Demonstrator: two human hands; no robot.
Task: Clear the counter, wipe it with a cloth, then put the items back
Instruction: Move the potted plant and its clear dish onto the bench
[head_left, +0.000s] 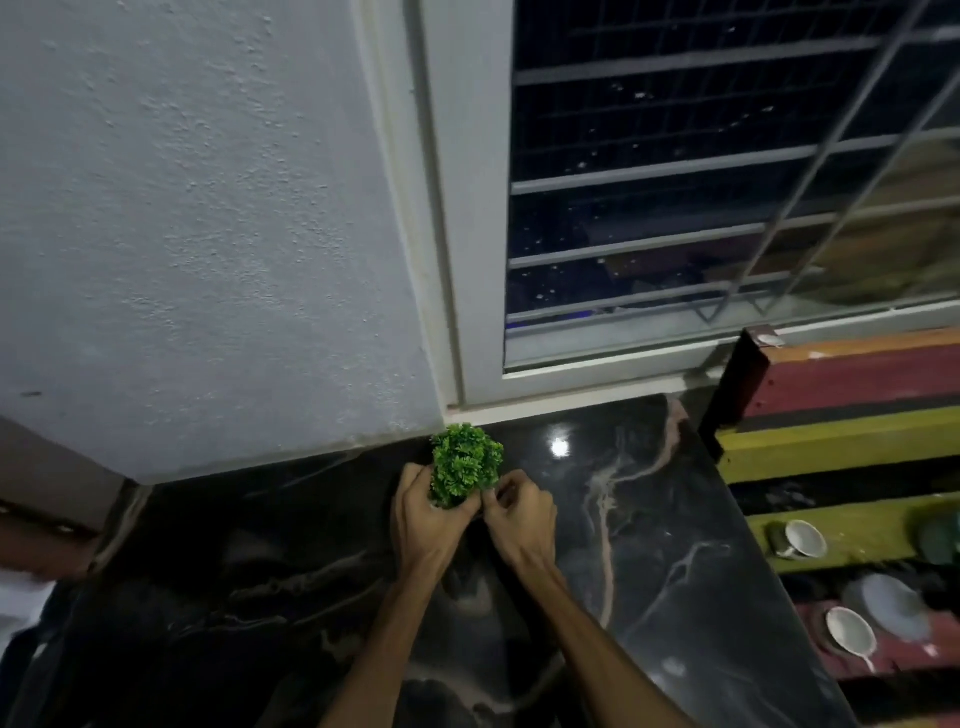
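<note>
A small potted plant (465, 462) with bushy green leaves stands on the black marble counter (649, 519), close to the back corner where the grey wall meets the window frame. My left hand (423, 512) wraps around the pot from the left. From the right, my right hand (519, 514) grips the same pot, fingers curled against its side. The pot itself is almost wholly hidden behind both hands. No cloth is in view.
A barred window (675, 182) rises behind the counter. To the right runs a striped red, yellow and black shelf (841, 441) holding white cups (802, 540) and a grey plate (891, 608). The counter's right edge drops off beside it.
</note>
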